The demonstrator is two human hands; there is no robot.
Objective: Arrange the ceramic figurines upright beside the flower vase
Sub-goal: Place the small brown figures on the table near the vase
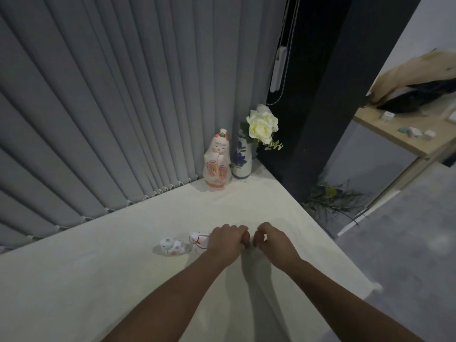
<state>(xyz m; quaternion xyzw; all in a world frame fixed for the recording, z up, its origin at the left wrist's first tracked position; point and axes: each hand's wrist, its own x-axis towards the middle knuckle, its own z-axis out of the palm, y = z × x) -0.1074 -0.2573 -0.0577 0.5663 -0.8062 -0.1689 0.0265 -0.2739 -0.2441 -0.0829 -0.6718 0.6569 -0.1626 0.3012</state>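
A white vase with blue flowers (241, 159) holds a cream rose (262, 125) at the far corner of the white table (98, 280). A tall pink-and-white doll figurine (217, 164) stands upright just left of the vase, touching or nearly touching it. Two small white figurines lie on their sides near the table's middle: one with dots (171, 246), one with a red cord (198, 241). My left hand (225, 240) rests curled over the right end of the red-cord figurine. My right hand (271, 239) is curled beside it, fingertips nearly meeting the left; nothing shows in it.
Grey vertical blinds (111, 107) run along the table's far edge. A dark pillar (320, 119) stands behind the vase. The table's right edge drops to a grey floor with a plant (330, 201). A wooden desk (404, 134) with small items is at right.
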